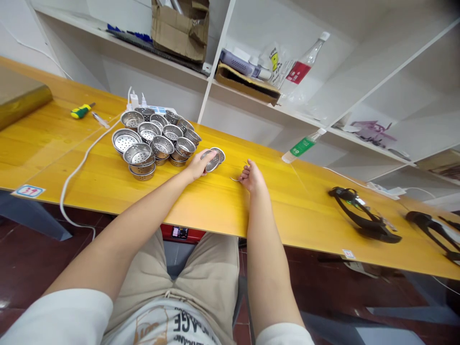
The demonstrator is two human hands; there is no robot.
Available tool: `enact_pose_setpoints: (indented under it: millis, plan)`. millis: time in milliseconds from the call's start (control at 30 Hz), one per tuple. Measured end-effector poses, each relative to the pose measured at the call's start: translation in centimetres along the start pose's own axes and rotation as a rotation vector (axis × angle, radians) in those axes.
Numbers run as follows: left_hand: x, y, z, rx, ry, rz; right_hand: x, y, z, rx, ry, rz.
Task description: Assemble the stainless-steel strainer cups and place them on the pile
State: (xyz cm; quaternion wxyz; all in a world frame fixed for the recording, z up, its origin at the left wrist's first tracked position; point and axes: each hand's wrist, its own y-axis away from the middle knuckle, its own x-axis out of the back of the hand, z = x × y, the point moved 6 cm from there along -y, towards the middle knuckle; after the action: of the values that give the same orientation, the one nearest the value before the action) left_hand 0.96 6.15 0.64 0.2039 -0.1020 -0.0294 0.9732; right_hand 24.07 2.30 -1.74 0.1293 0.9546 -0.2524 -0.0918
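Note:
Tilted on its side, a perforated metal cup (212,162) is gripped by my left hand (200,165). Right behind it another metal cup (220,154) stands on the yellow table (223,201). My right hand (251,176) is closed a little above the table, to the right of the cups, around a thin curved metal piece (235,179) whose ends stick out at the left of the fingers. Left of my left hand, several perforated metal cups (162,146) stand close together, some of them stacked.
A white cable (79,165) runs over the table's left part, near a green-yellow screwdriver (82,111). A power strip (158,109) lies behind the cups. Rightward are a bottle (301,147) and black headsets (362,215). White shelves (244,112) rise at the back.

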Motion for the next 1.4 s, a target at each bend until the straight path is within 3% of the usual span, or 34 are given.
enact_pose_setpoints:
  millis: [633, 1033, 1267, 1400]
  plan:
    - [-0.1, 0.3, 0.3, 0.004, -0.014, 0.007, 0.1, -0.1, 0.2, -0.003, -0.118, 0.028]
    - [-0.1, 0.1, 0.1, 0.003, 0.003, -0.007, 0.5, 0.0, -0.3, 0.077, -0.109, 0.142]
    - [-0.1, -0.1, 0.0, -0.014, -0.002, -0.013, 0.6, -0.4, -0.1, 0.036, -0.093, 0.045]
    - [0.0, -0.2, -0.2, -0.004, -0.012, -0.012, 1.1, -0.8, -0.2, 0.055, -0.042, 0.13]
